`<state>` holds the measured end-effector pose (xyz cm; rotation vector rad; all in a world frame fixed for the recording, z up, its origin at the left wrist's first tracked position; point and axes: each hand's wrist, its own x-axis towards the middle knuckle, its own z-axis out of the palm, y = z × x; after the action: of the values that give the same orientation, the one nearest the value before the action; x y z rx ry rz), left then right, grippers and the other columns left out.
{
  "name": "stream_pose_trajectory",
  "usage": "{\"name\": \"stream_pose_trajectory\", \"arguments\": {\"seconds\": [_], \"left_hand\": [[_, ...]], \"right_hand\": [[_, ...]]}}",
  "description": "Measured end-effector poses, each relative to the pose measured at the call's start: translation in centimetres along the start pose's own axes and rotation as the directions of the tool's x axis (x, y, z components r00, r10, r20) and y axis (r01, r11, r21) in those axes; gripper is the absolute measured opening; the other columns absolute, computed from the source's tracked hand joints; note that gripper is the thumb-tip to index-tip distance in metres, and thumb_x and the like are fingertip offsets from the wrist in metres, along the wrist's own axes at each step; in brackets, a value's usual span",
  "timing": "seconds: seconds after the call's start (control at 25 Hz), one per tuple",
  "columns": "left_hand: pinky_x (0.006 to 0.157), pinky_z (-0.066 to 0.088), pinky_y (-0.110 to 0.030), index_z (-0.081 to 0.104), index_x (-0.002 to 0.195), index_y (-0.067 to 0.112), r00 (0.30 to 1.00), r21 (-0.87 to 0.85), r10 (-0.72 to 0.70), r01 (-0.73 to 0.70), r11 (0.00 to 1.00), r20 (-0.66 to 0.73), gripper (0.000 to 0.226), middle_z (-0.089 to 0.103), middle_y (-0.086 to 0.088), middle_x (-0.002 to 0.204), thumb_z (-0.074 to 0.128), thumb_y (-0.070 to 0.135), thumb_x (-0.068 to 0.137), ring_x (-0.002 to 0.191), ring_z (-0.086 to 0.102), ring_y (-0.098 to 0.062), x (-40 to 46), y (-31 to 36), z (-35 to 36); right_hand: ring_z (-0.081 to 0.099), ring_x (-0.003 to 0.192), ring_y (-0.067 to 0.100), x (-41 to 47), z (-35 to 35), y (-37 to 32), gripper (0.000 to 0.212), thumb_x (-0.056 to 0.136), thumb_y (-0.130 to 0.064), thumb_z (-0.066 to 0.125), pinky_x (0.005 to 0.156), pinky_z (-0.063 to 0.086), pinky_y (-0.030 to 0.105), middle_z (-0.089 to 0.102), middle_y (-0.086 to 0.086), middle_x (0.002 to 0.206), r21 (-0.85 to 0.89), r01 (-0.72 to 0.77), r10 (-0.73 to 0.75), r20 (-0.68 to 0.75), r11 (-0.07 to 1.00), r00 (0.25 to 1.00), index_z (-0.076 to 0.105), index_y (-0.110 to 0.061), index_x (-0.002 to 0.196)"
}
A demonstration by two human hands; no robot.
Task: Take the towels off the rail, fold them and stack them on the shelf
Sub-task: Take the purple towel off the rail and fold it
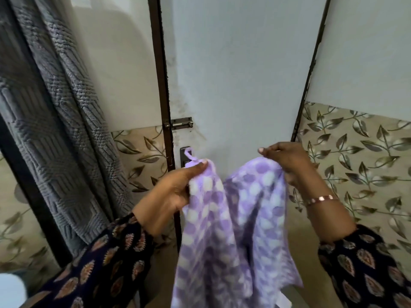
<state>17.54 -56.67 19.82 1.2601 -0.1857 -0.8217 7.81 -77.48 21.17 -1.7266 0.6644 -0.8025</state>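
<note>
A purple towel with white and violet dots (235,218) hangs between both hands in front of me, sagging in the middle. My left hand (175,192) pinches its upper left corner, where a small hanging loop sticks up. My right hand (287,163) grips the upper right corner. A grey textured towel (60,121) hangs in long folds at the left. The rail and the shelf are out of view.
A pale door (233,74) with a dark frame (160,85) stands straight ahead, with a slide bolt (181,123) at mid height. Leaf-patterned tiles (355,163) cover the lower walls. A white object (11,290) shows at the bottom left corner.
</note>
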Motion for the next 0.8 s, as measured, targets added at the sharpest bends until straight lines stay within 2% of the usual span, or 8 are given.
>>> {"name": "stream_pose_trajectory", "arguments": {"seconds": [0.12, 0.24, 0.4, 0.48, 0.56, 0.6, 0.72, 0.8], "left_hand": [[0.06, 0.05, -0.027, 0.067, 0.075, 0.008, 0.983, 0.079, 0.181, -0.179, 0.981, -0.02, 0.011, 0.069, -0.007, 0.062, 0.064, 0.014, 0.083, 0.055, 0.063, -0.017, 0.0, -1.5, 2.4], [0.071, 0.042, -0.035, 0.068, 0.082, 0.0, 0.947, 0.154, 0.314, -0.302, 0.941, -0.064, 0.017, 0.061, -0.019, 0.083, 0.063, 0.016, 0.085, 0.076, 0.053, -0.025, -0.3, -1.3, 2.8], [0.08, 0.046, -0.041, 0.069, 0.084, -0.002, 0.928, 0.25, 0.371, -0.351, 0.902, -0.035, 0.032, 0.064, -0.02, 0.087, 0.067, 0.03, 0.078, 0.081, 0.058, -0.028, -0.4, 0.0, 1.7], [0.088, 0.045, -0.041, 0.072, 0.085, 0.005, 0.925, 0.293, 0.373, -0.377, 0.878, 0.071, 0.035, 0.068, -0.016, 0.092, 0.071, 0.036, 0.068, 0.088, 0.062, -0.027, -0.7, 0.3, 0.9], [0.09, 0.05, -0.035, 0.072, 0.085, 0.011, 0.914, 0.32, 0.375, -0.405, 0.856, 0.155, 0.018, 0.073, -0.012, 0.093, 0.071, 0.025, 0.074, 0.091, 0.068, -0.023, -1.2, 0.6, 0.1], [0.086, 0.052, -0.031, 0.072, 0.082, 0.013, 0.909, 0.34, 0.378, -0.417, 0.843, 0.176, 0.006, 0.073, -0.009, 0.088, 0.069, 0.016, 0.078, 0.086, 0.069, -0.019, -1.5, 0.8, -0.3], [0.083, 0.054, -0.034, 0.069, 0.085, 0.005, 0.92, 0.395, 0.372, -0.389, 0.833, 0.121, 0.012, 0.072, -0.014, 0.089, 0.061, -0.002, 0.081, 0.08, 0.066, -0.019, -1.9, 1.8, -1.1], [0.083, 0.053, -0.037, 0.068, 0.091, 0.0, 0.93, 0.43, 0.35, -0.363, 0.826, 0.113, 0.016, 0.071, -0.019, 0.093, 0.057, -0.007, 0.081, 0.08, 0.066, -0.025, -2.0, 2.6, -1.4]], "right_hand": [[0.051, 0.059, 0.019, -2.5, 4.1, -1.9, 0.023, 0.07, -0.008, 0.077, 0.058, 0.041, 0.028, 0.059, 0.009, 0.059, 0.06, 0.089, -0.093, 0.06, 0.994, 0.994, 0.059, -0.013, 0.058], [0.049, 0.049, 0.011, -4.4, 6.1, -3.7, 0.02, 0.069, -0.008, 0.077, 0.056, 0.039, 0.021, 0.056, 0.001, 0.054, -0.01, 0.197, -0.195, 0.086, 0.98, 0.977, 0.061, -0.015, 0.06], [0.048, 0.038, -0.001, -5.9, 7.2, -5.4, 0.019, 0.077, -0.001, 0.066, 0.046, 0.037, 0.011, 0.055, -0.003, 0.054, -0.104, 0.266, -0.251, 0.135, 0.958, 0.959, 0.061, -0.016, 0.067], [0.055, 0.049, 0.007, -6.3, 7.7, -5.8, 0.027, 0.08, 0.004, 0.057, 0.055, 0.046, 0.021, 0.058, 0.002, 0.058, -0.074, 0.247, -0.235, 0.148, 0.966, 0.961, 0.059, -0.02, 0.067], [0.059, 0.061, 0.02, -6.7, 7.9, -6.3, 0.031, 0.079, 0.008, 0.048, 0.064, 0.051, 0.034, 0.06, 0.005, 0.062, -0.004, 0.195, -0.189, 0.222, 0.981, 0.956, 0.06, -0.019, 0.072], [0.06, 0.063, 0.022, -6.8, 7.9, -6.5, 0.032, 0.079, 0.01, 0.045, 0.066, 0.053, 0.036, 0.062, 0.006, 0.064, 0.024, 0.167, -0.167, 0.28, 0.986, 0.945, 0.061, -0.018, 0.075], [0.064, 0.066, 0.02, -6.4, 7.3, -7.2, 0.031, 0.079, 0.012, 0.043, 0.067, 0.056, 0.03, 0.068, 0.012, 0.075, 0.106, 0.124, -0.158, 0.422, 0.987, 0.893, 0.064, -0.011, 0.083], [0.063, 0.07, 0.008, -5.5, 6.5, -6.9, 0.031, 0.079, 0.012, 0.049, 0.068, 0.055, 0.018, 0.068, 0.008, 0.085, 0.071, 0.288, -0.291, 0.41, 0.955, 0.864, 0.065, -0.011, 0.092]]}}
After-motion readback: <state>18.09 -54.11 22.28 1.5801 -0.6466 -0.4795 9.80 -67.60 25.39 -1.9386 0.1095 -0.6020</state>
